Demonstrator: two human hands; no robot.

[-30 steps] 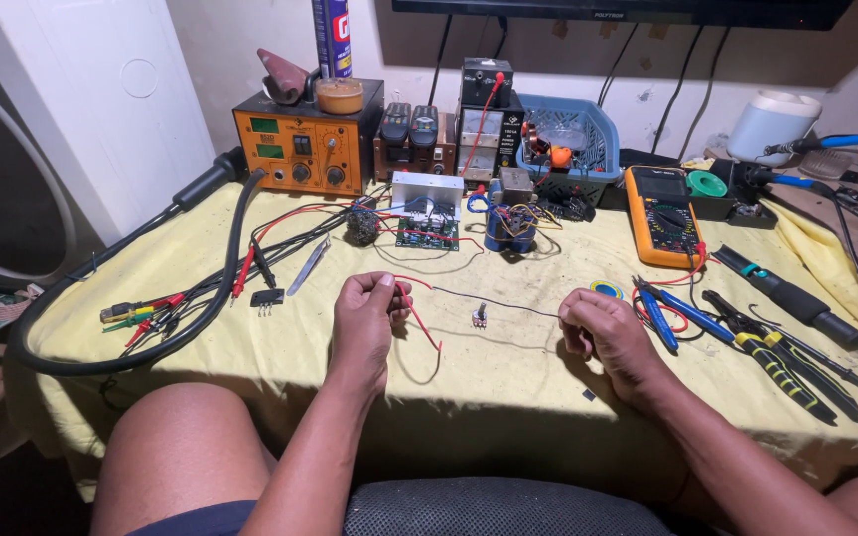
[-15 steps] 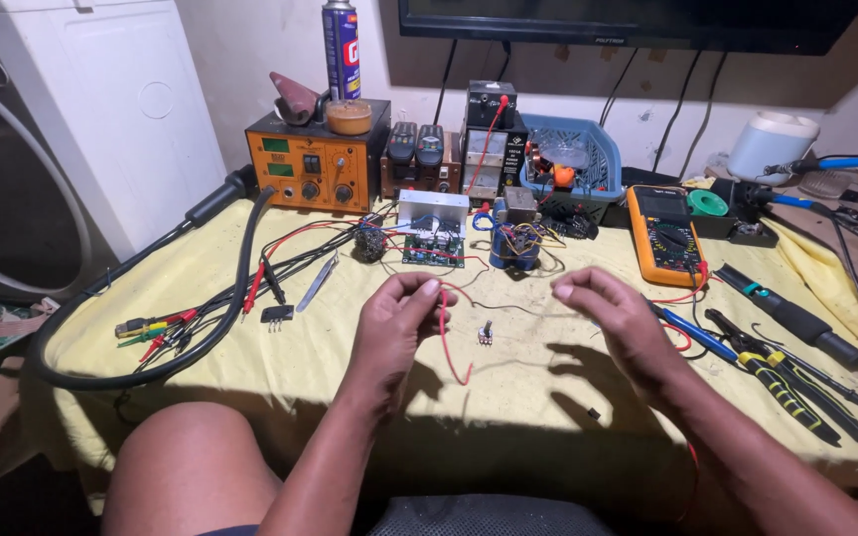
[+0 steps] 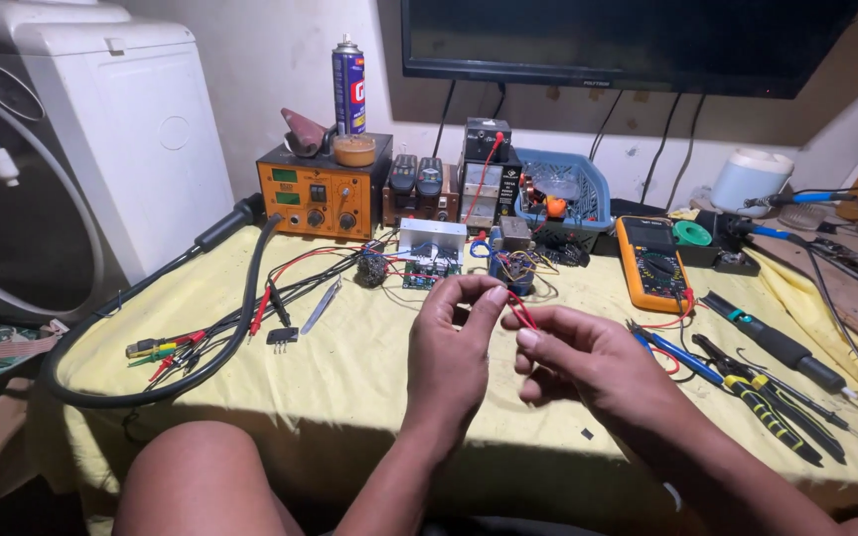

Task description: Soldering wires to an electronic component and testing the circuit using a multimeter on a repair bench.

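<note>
Here, thin red wire (image 3: 521, 314) pinched between fingers of left hand (image 3: 449, 352) and right hand (image 3: 588, 362).

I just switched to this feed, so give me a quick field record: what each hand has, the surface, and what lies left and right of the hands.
left hand: pinching a thin red wire, raised over the table
right hand: fingertips on the same wire
surface: table with yellow cloth
left of hands: black hose, test leads
right of hands: orange multimeter, pliers
behind: orange bench station, small circuit board
</note>
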